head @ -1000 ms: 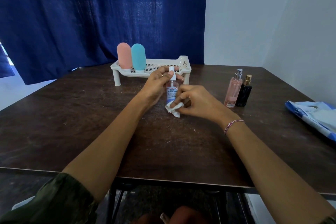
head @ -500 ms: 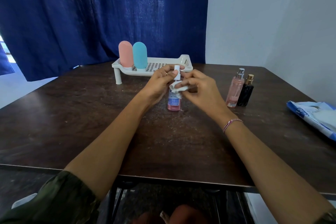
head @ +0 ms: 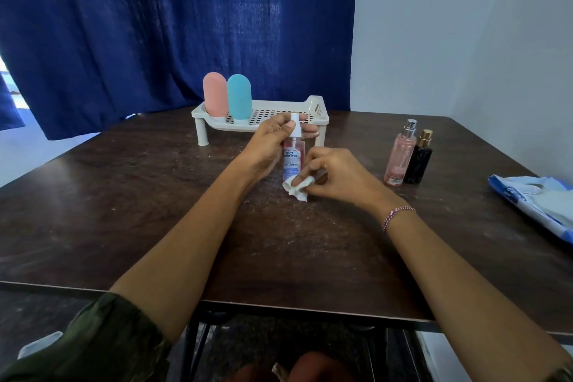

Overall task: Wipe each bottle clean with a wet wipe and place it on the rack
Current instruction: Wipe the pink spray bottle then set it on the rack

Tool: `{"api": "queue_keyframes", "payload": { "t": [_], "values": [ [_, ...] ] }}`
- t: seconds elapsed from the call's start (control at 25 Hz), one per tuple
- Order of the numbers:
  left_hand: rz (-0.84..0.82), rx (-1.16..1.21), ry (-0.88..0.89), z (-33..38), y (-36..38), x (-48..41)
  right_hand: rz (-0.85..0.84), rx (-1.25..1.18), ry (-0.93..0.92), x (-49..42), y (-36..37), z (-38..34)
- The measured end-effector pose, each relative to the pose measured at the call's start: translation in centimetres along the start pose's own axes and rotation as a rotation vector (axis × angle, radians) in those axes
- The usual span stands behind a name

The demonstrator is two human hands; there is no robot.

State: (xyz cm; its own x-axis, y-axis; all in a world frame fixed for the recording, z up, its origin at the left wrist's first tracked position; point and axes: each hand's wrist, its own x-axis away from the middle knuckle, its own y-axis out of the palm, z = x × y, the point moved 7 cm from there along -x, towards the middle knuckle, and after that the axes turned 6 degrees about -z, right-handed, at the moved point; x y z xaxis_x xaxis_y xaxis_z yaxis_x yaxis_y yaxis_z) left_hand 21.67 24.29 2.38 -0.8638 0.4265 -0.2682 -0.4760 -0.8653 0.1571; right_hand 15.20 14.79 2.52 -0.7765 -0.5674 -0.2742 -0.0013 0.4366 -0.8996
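Note:
A small clear spray bottle (head: pixel 292 156) with pink liquid and a white cap stands upright mid-table. My left hand (head: pixel 269 146) grips it around the neck and cap. My right hand (head: pixel 336 174) pinches a crumpled white wet wipe (head: pixel 296 187) against the bottle's base. Behind them a white perforated rack (head: pixel 273 116) holds a pink bottle (head: pixel 214 98) and a teal bottle (head: pixel 239 97) at its left end. A pink perfume bottle (head: pixel 400 154) and a black one with a gold cap (head: pixel 418 159) stand together on the right.
A blue and white wet wipe pack (head: pixel 536 205) lies at the table's right edge. The dark wooden table (head: pixel 124 195) ends in front near my forearms. A blue curtain (head: pixel 155 25) hangs behind the rack; a white wall stands to the right.
My right hand with the wipe has slid down from the bottle's cap to its base. My left hand keeps its grip on the top.

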Motion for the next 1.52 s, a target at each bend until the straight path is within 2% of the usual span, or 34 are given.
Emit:
{"api": "queue_keyframes", "payload": {
  "t": [0.24,0.36,0.56,0.72,0.92,1.04,1.16,1.4,1.52],
  "values": [
    [-0.086,0.048,0.045,0.4,1.2,0.3,0.442,-0.103,-0.03,0.8,-3.2,0.1],
    [-0.11,0.051,0.048,0.3,1.5,0.3,0.549,-0.104,0.013,1.1,-3.7,0.3],
    [-0.09,-0.061,0.051,0.3,0.9,0.2,0.434,-0.074,-0.023,0.8,-3.1,0.2],
    [0.013,-0.192,0.03,0.2,-0.4,0.1,0.278,0.013,-0.075,0.5,-2.1,-0.4],
    [0.103,-0.222,0.021,0.5,-1.2,0.3,0.034,0.026,-0.067,0.3,-0.7,-0.6],
    [0.116,-0.225,0.01,0.5,-1.4,0.2,-0.02,0.039,-0.05,0.2,-0.4,-0.5],
    [0.093,-0.266,0.023,0.9,-1.1,0.4,0.045,-0.007,-0.036,0.3,-0.8,-0.3],
    [-0.047,-0.26,0.099,1.6,0.6,0.7,0.471,-0.002,-0.09,1.3,-3.7,-0.8],
    [-0.071,-0.3,0.112,1.9,1.1,0.9,0.517,0.001,-0.052,1.4,-3.9,-0.8]
  ]
}}
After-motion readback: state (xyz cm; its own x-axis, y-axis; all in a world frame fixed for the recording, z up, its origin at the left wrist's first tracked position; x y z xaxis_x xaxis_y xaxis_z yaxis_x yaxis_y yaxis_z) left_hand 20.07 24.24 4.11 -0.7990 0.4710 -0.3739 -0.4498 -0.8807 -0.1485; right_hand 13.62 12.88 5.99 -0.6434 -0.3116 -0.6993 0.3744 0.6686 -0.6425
